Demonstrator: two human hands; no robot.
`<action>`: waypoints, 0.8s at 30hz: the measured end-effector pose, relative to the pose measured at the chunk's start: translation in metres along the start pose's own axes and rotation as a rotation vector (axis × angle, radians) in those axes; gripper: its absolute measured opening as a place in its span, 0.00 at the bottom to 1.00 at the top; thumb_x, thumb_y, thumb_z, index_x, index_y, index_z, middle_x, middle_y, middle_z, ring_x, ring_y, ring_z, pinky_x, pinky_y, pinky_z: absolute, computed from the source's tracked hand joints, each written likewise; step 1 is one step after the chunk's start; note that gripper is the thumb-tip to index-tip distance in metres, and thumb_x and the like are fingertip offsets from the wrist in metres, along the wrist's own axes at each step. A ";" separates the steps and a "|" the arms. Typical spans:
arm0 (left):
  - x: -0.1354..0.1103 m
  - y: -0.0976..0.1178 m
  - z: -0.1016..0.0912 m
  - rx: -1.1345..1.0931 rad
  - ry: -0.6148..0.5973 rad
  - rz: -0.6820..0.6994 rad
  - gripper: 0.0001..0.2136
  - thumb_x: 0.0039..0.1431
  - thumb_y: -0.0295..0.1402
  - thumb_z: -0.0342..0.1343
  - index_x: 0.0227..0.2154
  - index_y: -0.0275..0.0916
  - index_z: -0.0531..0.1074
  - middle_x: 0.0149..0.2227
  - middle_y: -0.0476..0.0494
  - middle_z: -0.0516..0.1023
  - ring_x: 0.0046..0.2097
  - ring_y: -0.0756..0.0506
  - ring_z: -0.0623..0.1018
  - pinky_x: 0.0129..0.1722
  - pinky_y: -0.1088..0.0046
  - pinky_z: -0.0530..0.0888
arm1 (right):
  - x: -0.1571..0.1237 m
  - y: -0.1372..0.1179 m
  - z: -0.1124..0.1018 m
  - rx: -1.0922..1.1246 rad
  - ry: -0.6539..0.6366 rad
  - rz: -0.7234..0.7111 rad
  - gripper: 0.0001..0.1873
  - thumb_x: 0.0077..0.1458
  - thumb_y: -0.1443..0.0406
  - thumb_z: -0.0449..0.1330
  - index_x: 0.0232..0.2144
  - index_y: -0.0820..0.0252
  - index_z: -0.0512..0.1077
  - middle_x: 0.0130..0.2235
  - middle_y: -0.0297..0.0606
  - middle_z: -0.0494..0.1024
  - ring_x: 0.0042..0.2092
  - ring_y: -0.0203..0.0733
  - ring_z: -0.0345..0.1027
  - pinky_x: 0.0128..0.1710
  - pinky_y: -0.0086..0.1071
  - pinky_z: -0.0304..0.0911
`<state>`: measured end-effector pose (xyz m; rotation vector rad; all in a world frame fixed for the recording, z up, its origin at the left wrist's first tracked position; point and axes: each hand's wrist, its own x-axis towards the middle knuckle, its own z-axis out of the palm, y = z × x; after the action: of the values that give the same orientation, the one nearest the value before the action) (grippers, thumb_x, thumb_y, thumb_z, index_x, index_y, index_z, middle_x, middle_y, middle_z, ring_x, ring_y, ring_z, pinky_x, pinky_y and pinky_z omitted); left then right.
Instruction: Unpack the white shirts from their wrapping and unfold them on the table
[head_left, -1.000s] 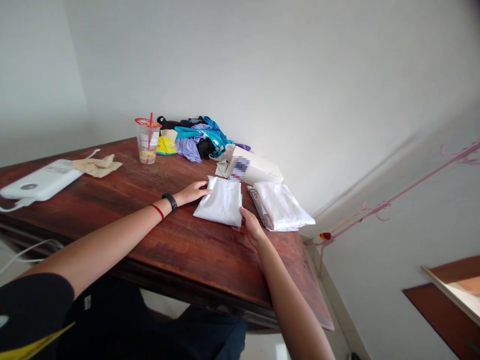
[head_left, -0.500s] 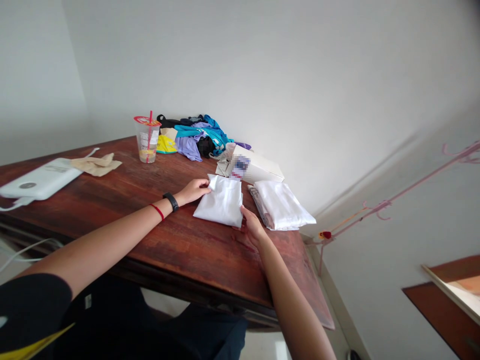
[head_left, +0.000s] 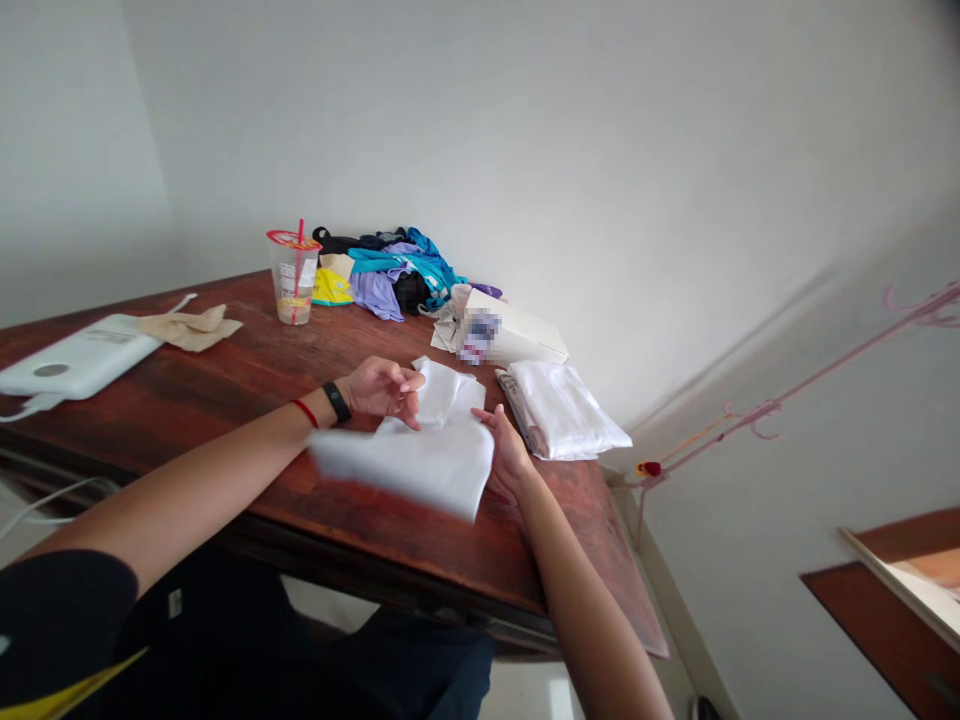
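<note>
A white cloth [head_left: 424, 450] lies partly unfolded on the dark wooden table [head_left: 247, 380], its near flap blurred in motion. My left hand [head_left: 379, 387], with a black band and a red string at the wrist, pinches the cloth's far part. My right hand [head_left: 506, 450] grips the cloth's right edge. A folded white cloth [head_left: 559, 410] lies just right of my right hand.
A white box [head_left: 510, 335] stands behind the cloths. Further back lie a heap of coloured clothes [head_left: 390, 275] and a plastic cup with a red straw [head_left: 292, 280]. A white device [head_left: 71, 365] and a beige rag [head_left: 191, 327] are at the left. A pink line [head_left: 810, 385] runs along the wall.
The folded white cloth has come open: both hands lifted and a flap now swings out toward me and to the left. The other things have not moved.
</note>
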<state>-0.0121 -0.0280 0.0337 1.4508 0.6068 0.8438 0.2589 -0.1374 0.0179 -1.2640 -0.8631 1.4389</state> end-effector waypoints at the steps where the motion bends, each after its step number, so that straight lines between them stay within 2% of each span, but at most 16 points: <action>1: -0.001 0.001 0.000 -0.095 -0.130 -0.056 0.08 0.48 0.38 0.53 0.21 0.39 0.65 0.28 0.35 0.81 0.34 0.32 0.81 0.41 0.49 0.72 | -0.001 0.000 0.000 -0.005 -0.005 -0.001 0.29 0.67 0.44 0.45 0.50 0.56 0.73 0.44 0.43 0.80 0.39 0.44 0.77 0.37 0.37 0.73; 3: 0.000 0.002 0.001 -0.308 -0.361 -0.166 0.08 0.48 0.37 0.55 0.25 0.38 0.66 0.31 0.36 0.83 0.34 0.34 0.81 0.45 0.48 0.70 | -0.002 0.000 0.001 -0.019 -0.019 -0.001 0.28 0.68 0.45 0.45 0.51 0.56 0.72 0.45 0.43 0.80 0.38 0.43 0.76 0.36 0.35 0.72; 4: 0.001 0.002 0.002 -0.371 -0.394 -0.195 0.07 0.49 0.37 0.56 0.28 0.38 0.68 0.34 0.37 0.83 0.36 0.35 0.81 0.47 0.49 0.69 | -0.003 -0.001 0.001 -0.023 -0.020 0.000 0.27 0.68 0.45 0.46 0.51 0.56 0.73 0.45 0.42 0.80 0.38 0.42 0.76 0.36 0.34 0.72; 8: 0.007 -0.001 0.005 -0.308 -0.290 -0.215 0.12 0.55 0.39 0.58 0.38 0.37 0.71 0.44 0.35 0.83 0.42 0.38 0.80 0.49 0.57 0.69 | -0.005 -0.002 0.005 -0.031 -0.001 0.019 0.24 0.69 0.48 0.47 0.49 0.57 0.73 0.47 0.42 0.80 0.38 0.41 0.75 0.36 0.33 0.72; 11: 0.009 -0.006 0.007 -0.232 -0.286 -0.218 0.16 0.56 0.42 0.60 0.40 0.35 0.71 0.47 0.34 0.82 0.44 0.38 0.80 0.48 0.59 0.70 | -0.005 -0.002 0.006 -0.027 0.008 0.014 0.22 0.68 0.50 0.50 0.48 0.57 0.74 0.50 0.42 0.79 0.40 0.41 0.76 0.37 0.33 0.73; 18: 0.012 -0.016 0.014 -0.020 -0.281 -0.196 0.20 0.54 0.45 0.66 0.40 0.34 0.73 0.47 0.33 0.81 0.44 0.41 0.79 0.45 0.64 0.72 | -0.002 0.000 0.005 -0.030 0.003 -0.005 0.20 0.64 0.51 0.57 0.49 0.57 0.75 0.52 0.44 0.78 0.42 0.44 0.77 0.38 0.36 0.74; 24: 0.013 -0.018 0.017 0.077 -0.272 -0.173 0.20 0.55 0.47 0.66 0.39 0.34 0.74 0.45 0.35 0.81 0.44 0.40 0.79 0.44 0.64 0.73 | -0.006 -0.001 0.009 -0.069 0.032 -0.014 0.18 0.61 0.54 0.60 0.49 0.57 0.75 0.49 0.43 0.79 0.41 0.44 0.76 0.37 0.35 0.74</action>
<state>0.0115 -0.0264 0.0186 1.5265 0.5533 0.4817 0.2507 -0.1418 0.0225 -1.3265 -0.9050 1.3850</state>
